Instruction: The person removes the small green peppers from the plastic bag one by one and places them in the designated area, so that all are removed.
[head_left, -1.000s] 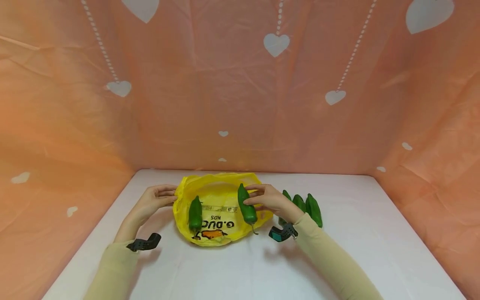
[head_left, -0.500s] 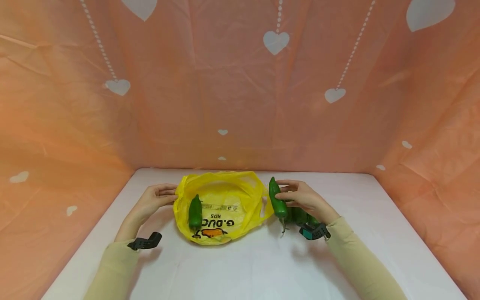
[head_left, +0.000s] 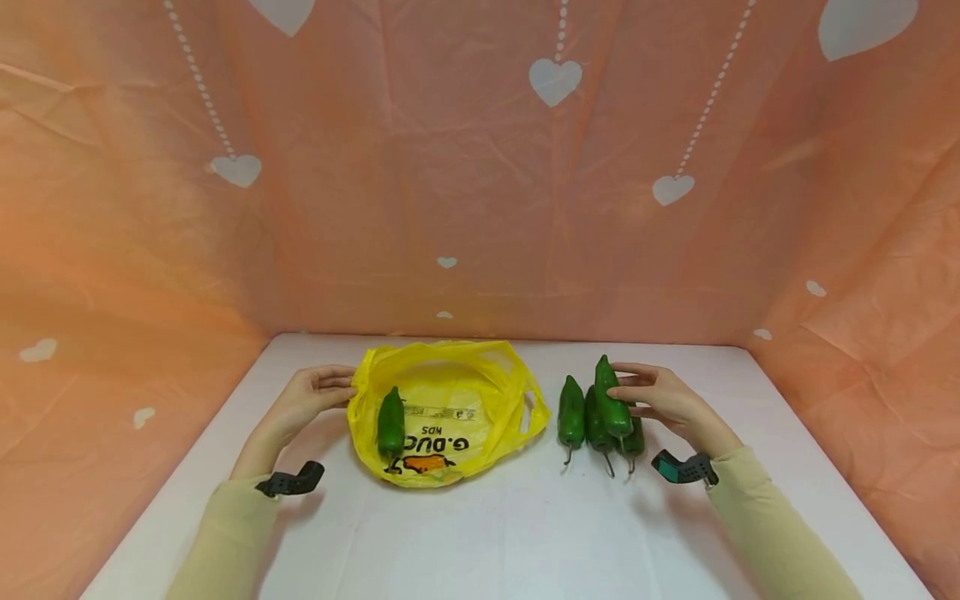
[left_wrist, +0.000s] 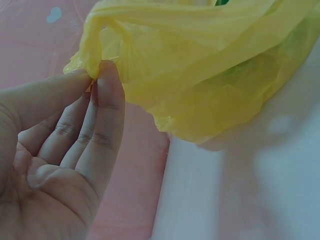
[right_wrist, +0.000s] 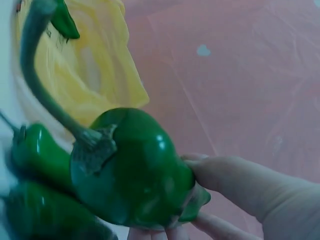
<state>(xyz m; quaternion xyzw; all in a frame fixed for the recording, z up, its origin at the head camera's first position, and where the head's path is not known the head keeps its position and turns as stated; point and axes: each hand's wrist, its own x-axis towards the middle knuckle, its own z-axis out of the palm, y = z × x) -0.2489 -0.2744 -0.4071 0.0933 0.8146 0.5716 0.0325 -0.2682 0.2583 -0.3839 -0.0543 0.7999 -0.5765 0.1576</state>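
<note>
A yellow plastic bag [head_left: 487,417] lies with its mouth spread, and one green chili pepper [head_left: 391,423] is inside at its left. My left hand [head_left: 318,393] pinches the bag's left rim between thumb and fingertips; the left wrist view shows the gathered plastic [left_wrist: 91,50] at the fingertips. To the right of the bag, my right hand [head_left: 663,398] grips another green pepper [right_wrist: 140,165] by its side, its curved stem toward the wrist camera. This pepper overlaps a row of similar peppers, among them a left one [head_left: 572,412] and a middle one [head_left: 595,427].
The white tabletop [head_left: 487,542] extends in front of the bag and peppers. Orange cloth [head_left: 480,208] with pale hearts encloses the back and both sides. A black wrist camera [head_left: 292,481] sits on the left wrist and another camera [head_left: 684,468] on the right.
My right hand has carried its pepper rightward, from over the bag to over the pepper row. The left hand has stayed at the bag's rim.
</note>
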